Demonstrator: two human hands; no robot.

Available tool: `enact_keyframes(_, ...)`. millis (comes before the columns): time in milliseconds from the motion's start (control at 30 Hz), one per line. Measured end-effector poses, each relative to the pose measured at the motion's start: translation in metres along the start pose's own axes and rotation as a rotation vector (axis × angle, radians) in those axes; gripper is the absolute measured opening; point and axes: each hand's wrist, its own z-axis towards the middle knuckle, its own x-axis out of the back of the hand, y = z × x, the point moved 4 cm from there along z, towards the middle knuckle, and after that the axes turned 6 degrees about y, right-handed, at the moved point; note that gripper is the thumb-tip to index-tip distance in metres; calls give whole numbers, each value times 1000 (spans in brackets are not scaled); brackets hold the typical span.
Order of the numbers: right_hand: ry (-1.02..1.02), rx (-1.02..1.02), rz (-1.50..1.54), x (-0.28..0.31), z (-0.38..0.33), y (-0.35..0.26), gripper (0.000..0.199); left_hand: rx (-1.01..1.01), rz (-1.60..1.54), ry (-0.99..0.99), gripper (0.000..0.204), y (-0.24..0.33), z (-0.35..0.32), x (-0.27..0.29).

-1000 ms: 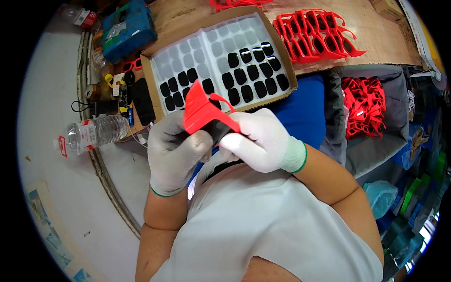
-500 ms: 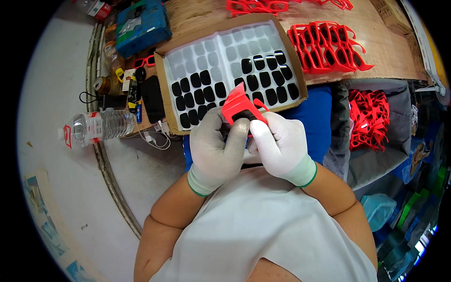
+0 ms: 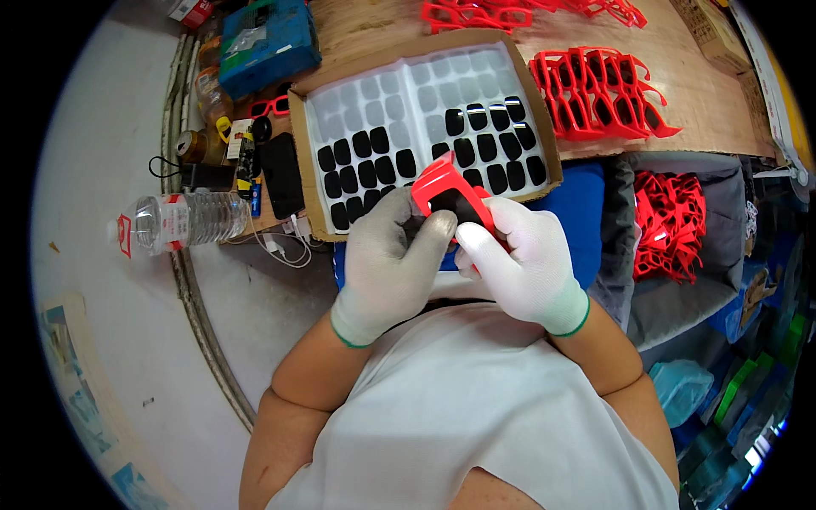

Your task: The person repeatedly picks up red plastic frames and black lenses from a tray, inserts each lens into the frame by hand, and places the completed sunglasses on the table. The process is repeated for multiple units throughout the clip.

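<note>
— Two hands, both in white gloves. What do they hold?

— Both hold one red frame [image 3: 449,197]. My left hand [image 3: 393,265] is under it and on its left side, and my thumb lies across the near edge. My right hand [image 3: 520,265] grips the right side, with one finger pressed on a dark lens [image 3: 453,204] that sits in the frame.

— Are your fingers open?

— No. The fingers of both hands are bent and closed tight on the frame. The frame is tilted, with its far end up.

— Where is the frame?

— It is just in front of my chest, over the near edge of the tray [image 3: 316,167]. It hides a bit of the tray.

— What is in the tray?

— Lots of little pockets. Many hold black lenses [image 3: 489,146]. The pockets at the far end look pale.

— And past the tray?

— The tray sits on a wooden table [image 3: 374,24]. To the right of the tray, rows of red frames [image 3: 599,92] lie on the wood. More frames [image 3: 510,10] lie at the far edge.

— What else is near?

— A pile of red frames [image 3: 671,223] sits in a grey bin to my right, lower than the table. A clear bottle [image 3: 180,221] lies on its side to my left. A black phone [image 3: 280,175] lies just beside the tray on the left, and a blue box [image 3: 265,42] is behind it.
</note>
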Motion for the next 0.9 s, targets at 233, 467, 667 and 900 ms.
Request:
enact_keyframes(233, 132, 101, -112, -3, -2, 0, 17, -233, 201, 132, 14, 6, -1, -9)
enact_keyframes(467, 86, 45, -58, -5, 2, 2, 16, -180, 195, 144, 17, 4, 0, -5)
enact_keyframes(667, -98, -122, 210, 0, 4, 0, 19, 23, -95, 27, 19, 2, -1, 2)
enact_keyframes(900, -36, -23, 44, -2, 6, -2, 17, -106, 162, 50, 16, 4, 2, -1)
